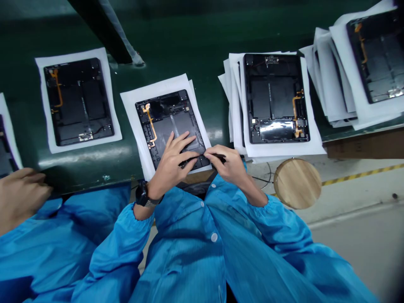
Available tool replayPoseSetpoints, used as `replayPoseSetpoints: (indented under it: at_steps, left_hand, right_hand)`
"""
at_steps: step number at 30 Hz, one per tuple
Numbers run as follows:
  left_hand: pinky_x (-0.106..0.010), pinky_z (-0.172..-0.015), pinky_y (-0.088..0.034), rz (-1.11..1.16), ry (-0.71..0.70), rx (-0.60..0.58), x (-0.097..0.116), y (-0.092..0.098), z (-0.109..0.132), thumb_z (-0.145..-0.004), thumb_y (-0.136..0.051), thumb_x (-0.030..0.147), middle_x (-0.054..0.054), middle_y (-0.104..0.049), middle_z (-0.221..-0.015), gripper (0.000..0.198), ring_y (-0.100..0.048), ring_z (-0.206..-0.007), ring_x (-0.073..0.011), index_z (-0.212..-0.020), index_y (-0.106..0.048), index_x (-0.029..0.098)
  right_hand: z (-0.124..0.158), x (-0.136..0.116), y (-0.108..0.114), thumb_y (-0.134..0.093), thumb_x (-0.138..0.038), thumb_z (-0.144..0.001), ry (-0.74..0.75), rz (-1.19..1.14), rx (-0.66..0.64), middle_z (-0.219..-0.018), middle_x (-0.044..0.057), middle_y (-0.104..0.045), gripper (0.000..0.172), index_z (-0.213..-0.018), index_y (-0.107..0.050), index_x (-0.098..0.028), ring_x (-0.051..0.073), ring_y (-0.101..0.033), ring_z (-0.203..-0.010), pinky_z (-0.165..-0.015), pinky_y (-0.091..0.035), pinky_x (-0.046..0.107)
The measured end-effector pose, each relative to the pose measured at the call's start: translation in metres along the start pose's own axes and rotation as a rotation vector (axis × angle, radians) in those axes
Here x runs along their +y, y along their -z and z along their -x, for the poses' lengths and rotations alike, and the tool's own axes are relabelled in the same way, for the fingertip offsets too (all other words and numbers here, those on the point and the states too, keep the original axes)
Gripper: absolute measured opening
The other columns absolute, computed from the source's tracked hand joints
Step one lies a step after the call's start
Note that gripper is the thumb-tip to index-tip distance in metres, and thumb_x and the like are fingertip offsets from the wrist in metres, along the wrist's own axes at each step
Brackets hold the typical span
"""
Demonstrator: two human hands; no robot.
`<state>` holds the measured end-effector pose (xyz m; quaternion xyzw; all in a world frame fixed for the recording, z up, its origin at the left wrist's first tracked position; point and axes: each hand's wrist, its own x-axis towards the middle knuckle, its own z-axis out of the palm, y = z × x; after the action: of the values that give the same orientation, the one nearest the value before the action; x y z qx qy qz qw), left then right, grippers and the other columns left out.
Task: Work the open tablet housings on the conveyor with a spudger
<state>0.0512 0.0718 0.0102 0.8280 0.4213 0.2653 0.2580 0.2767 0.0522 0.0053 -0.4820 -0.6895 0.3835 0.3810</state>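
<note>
In front of me an opened tablet (162, 126) lies on white sheets (129, 99), its black inside facing up with an orange flex cable (152, 126) along its left side. My left hand (173, 158) rests over the lower part of this tablet, fingers spread, a watch on its wrist. At the tablet's lower right corner, my right hand (229, 162) pinches a thin dark tool (221, 157), with its tip at the edge near my left fingertips. The tool's exact kind cannot be made out, and my left hand hides some of the lower inside.
To the right, another opened tablet (274, 97) tops a stack with white sheets; a further stack (342, 84) stands beyond. One more tablet (78, 101) lies at left. A co-worker's hand (23, 195) is at the far left. A round wooden stool (297, 183) stands below the green table (202, 50).
</note>
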Motion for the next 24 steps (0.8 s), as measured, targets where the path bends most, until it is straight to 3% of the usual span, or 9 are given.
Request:
replayPoseSetpoints:
  at_steps: [8,15,24]
  left_hand:
    - [-0.070,-0.132,-0.027,-0.050,-0.061,0.014,-0.001,-0.002,0.003,-0.102,-0.064,0.019,-0.010,-0.066,-0.151,0.018,-0.048,-0.155,-0.0293,-0.108,-0.079,0.025]
    - [-0.073,-0.130,-0.030,-0.123,-0.081,-0.007,0.002,-0.002,0.008,-0.102,-0.062,0.017,-0.010,-0.066,-0.150,0.018,-0.048,-0.155,-0.0305,-0.109,-0.077,0.025]
    - [-0.069,-0.132,-0.029,-0.141,-0.105,-0.049,0.003,0.002,0.006,-0.102,-0.061,0.016,-0.012,-0.065,-0.151,0.019,-0.045,-0.157,-0.0311,-0.109,-0.077,0.023]
  right_hand:
    - [0.008,0.003,-0.010,-0.058,-0.027,-0.108,0.088,0.090,0.101,-0.091,0.007,-0.078,0.019,-0.101,-0.075,-0.022,0.021,-0.068,-0.078,-0.077,-0.055,0.035]
    - [0.010,-0.002,-0.007,-0.055,-0.032,-0.109,0.027,0.099,0.115,-0.090,0.007,-0.077,0.023,-0.100,-0.074,-0.022,0.022,-0.071,-0.082,-0.078,-0.055,0.036]
    - [0.000,-0.005,-0.001,-0.060,-0.024,-0.106,0.035,0.011,0.012,-0.098,0.006,-0.080,0.016,-0.099,-0.073,-0.021,0.020,-0.072,-0.089,-0.084,-0.056,0.033]
